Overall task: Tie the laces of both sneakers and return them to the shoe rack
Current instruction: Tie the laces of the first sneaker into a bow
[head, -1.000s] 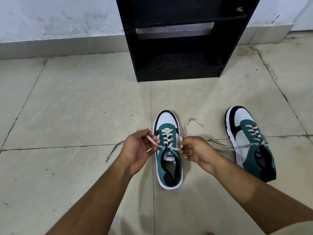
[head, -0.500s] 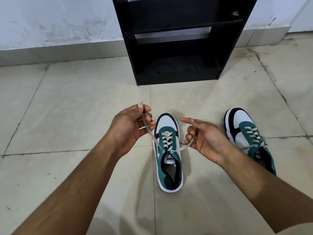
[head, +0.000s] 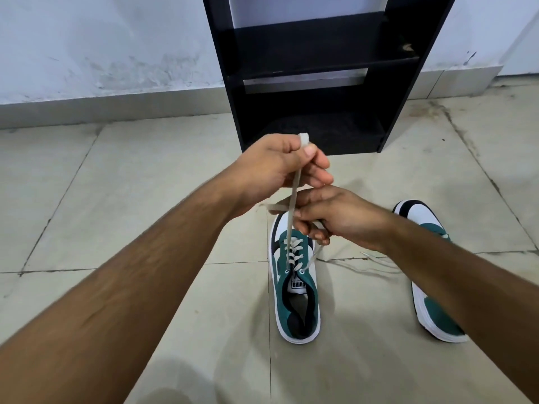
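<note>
A green, white and black sneaker [head: 297, 298] stands on the floor at centre, toe pointing away from me. My left hand [head: 277, 167] is raised above it, pinching one end of its cream lace [head: 292, 205], which runs taut down to the top eyelet. My right hand [head: 332, 214] sits just below, over the toe, fingers closed on the other lace end. The second sneaker [head: 437, 313] lies to the right, partly hidden by my right forearm, its loose laces [head: 367, 262] trailing across the floor.
The black shoe rack [head: 318, 71] stands against the white wall straight ahead, its lower shelves open toward me. Beige floor tiles [head: 131, 185] spread to the left and right of the sneakers.
Both hands have lifted the lace ends and come together over the toe; the left hand rose higher and pulled its lace taut, the right hand crossed under it.
</note>
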